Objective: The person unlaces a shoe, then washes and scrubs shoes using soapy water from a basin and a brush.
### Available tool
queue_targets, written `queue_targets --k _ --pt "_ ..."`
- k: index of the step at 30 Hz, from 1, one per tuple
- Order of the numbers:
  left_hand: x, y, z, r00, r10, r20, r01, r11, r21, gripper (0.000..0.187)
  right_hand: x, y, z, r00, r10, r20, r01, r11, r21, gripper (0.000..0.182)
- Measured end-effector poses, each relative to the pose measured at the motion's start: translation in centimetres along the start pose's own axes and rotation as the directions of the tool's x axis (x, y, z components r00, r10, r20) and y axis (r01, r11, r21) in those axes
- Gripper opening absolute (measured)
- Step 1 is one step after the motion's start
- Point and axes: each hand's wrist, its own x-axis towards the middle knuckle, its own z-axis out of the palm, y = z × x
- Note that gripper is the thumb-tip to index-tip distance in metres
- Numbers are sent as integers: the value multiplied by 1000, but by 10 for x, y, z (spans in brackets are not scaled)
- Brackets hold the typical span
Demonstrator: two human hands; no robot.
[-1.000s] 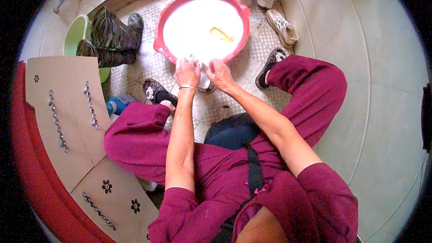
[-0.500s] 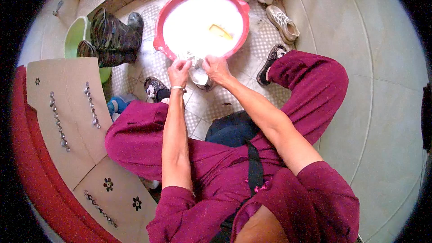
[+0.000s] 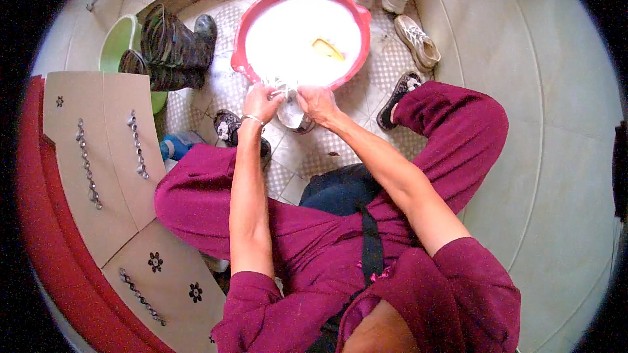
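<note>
A red basin [image 3: 238,33] stands on the floor, its inside washed out in bright white, with a yellow object [image 3: 327,49] in it. At its near rim, a white shoe [image 3: 290,115] with pale laces [image 3: 278,85] hangs between my hands, toe toward me. My left hand [image 3: 261,102] pinches the laces at the shoe's left side. My right hand [image 3: 316,103] is closed on the shoe's right side; its fingertips are partly hidden.
Pale shoes [image 3: 417,42] stand at the right of the basin. Dark patterned boots [image 3: 171,46] and a green basin [image 3: 118,42] are at the left. A beige cabinet [image 3: 98,157] is beside my left knee. A blue item [image 3: 176,146] lies near my left foot.
The view has shifted slightly, so the basin and floor items appear a little lower and to the right. My left hand has turned slightly at the laces, and more of them show between my hands.
</note>
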Motion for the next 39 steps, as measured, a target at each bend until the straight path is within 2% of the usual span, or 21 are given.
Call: queue_targets --k 6,8,9,11,12,13,15,16,17,19,20,21,23,24,25,27,28,29,31,35,39 --pt "5 10 -4 1000 -10 -9 9 1000 -7 24 2 -1 -3 999 -48 25 49 998 -37 13" --pt "10 14 -2 987 -40 153 17 989 149 22 1 0 -2 998 -50 25 51 998 -44 13" --pt "9 14 1 988 -39 149 17 989 146 22 0 -2 -3 999 -35 33 36 999 -39 13" --pt "6 13 8 990 100 -95 -91 991 95 17 0 -5 -7 999 -21 39 23 999 -38 13" --pt "5 11 8 988 72 -138 -74 997 -4 17 -1 -3 -5 1000 -6 -11 6 1000 3 12" --pt "2 9 7 987 75 -141 -76 997 -4 17 -2 -3 -4 998 11 -59 -8 999 45 11" --pt "-2 5 1 999 -6 -42 -4 971 -238 19 -3 -4 -4 995 38 -87 -34 998 45 12" --pt "-1 -11 10 997 -43 -61 15 917 -398 20 -4 -6 -7 990 108 -90 -101 991 82 12" --pt "-2 -23 25 997 -40 -63 12 918 -396 20 -5 -7 -9 980 179 -90 -167 979 120 12" --pt "-13 -20 29 978 -185 -96 38 612 -790 21 -6 -12 -12 982 175 -77 -167 981 100 13" --pt "-22 -12 25 973 -228 -36 88 510 -856 19 -6 -13 -11 986 130 -104 -120 989 91 13" --pt "-24 -19 32 974 -223 -40 82 512 -855 19 -5 -14 -9 988 82 -133 -72 994 80 13" --pt "-27 -42 54 983 -151 104 113 51 -992 13 -7 -16 -8 985 77 -153 -66 995 74 13" --pt "-30 -34 49 970 -214 118 115 -22 -993 12 -9 -16 -6 985 74 -157 -64 995 72 12" --pt "-29 -32 42 970 -213 116 116 -16 -993 12 -11 -17 -4 985 72 -159 -61 995 72 11" --pt "-28 -30 26 927 -294 232 339 396 -853 13 -16 -15 -2 984 49 -174 -38 997 70 8" --pt "-25 -26 13 929 -288 231 367 654 -662 14 -21 -14 -2 985 26 -169 -15 998 67 8" --pt "-23 -24 10 931 -284 230 364 659 -658 14 -25 -13 -2 986 0 -167 10 998 63 8" --pt "-20 -11 2 962 -117 247 259 680 -686 17 -31 -9 4 988 -18 -154 18 1000 -4 8" --pt "-18 4 -6 953 -145 266 236 904 -356 18 -37 -7 10 987 -37 -154 31 999 -43 9" --pt "-11 1 -1 920 -181 348 250 954 -166 22 -38 -7 11 983 -47 -177 44 999 -20 9"
